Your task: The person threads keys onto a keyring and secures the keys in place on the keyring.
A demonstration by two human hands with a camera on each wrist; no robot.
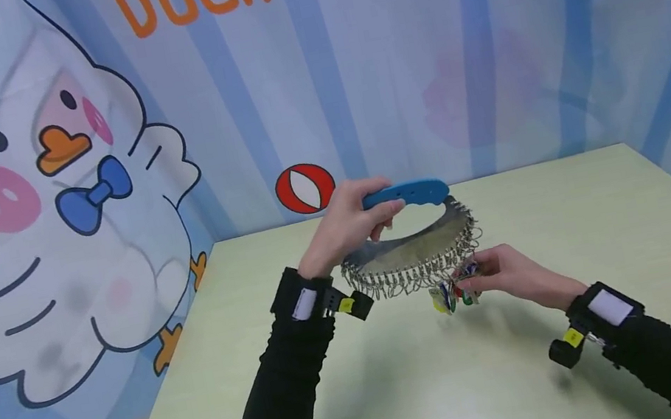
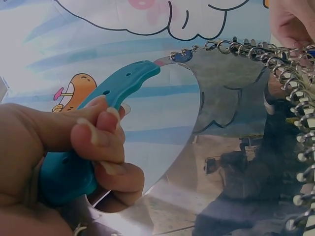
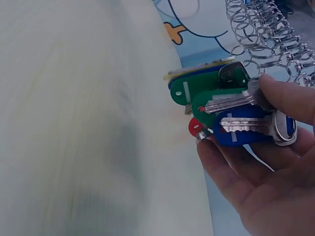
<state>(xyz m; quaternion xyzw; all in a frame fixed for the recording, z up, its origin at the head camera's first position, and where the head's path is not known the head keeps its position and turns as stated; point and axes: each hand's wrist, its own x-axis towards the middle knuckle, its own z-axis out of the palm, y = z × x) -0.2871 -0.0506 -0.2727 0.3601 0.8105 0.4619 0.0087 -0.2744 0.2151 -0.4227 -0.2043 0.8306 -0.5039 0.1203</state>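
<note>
My left hand (image 1: 347, 221) grips the blue handle (image 1: 416, 192) of a curved metal key holder (image 1: 416, 247), held up over the table. The left wrist view shows its shiny plate (image 2: 231, 88), with fingers wrapped about the handle (image 2: 130, 81). Many small wire rings (image 3: 266, 37) line the plate's outer edge. Below its right end, my right hand (image 1: 512, 276) holds a bunch of keys with coloured tags. Up close, silver keys (image 3: 246, 125) lie against green tags (image 3: 184, 91) and a blue tag (image 3: 231, 140), thumb over them and fingers beneath; a red tag (image 3: 196, 126) shows below.
A pale table (image 1: 392, 379) spreads beneath both hands. Behind it hangs a blue striped backdrop (image 1: 391, 65) printed with duck figures, meeting the table's back edge. Small cameras (image 1: 566, 351) are strapped to both wrists over black sleeves.
</note>
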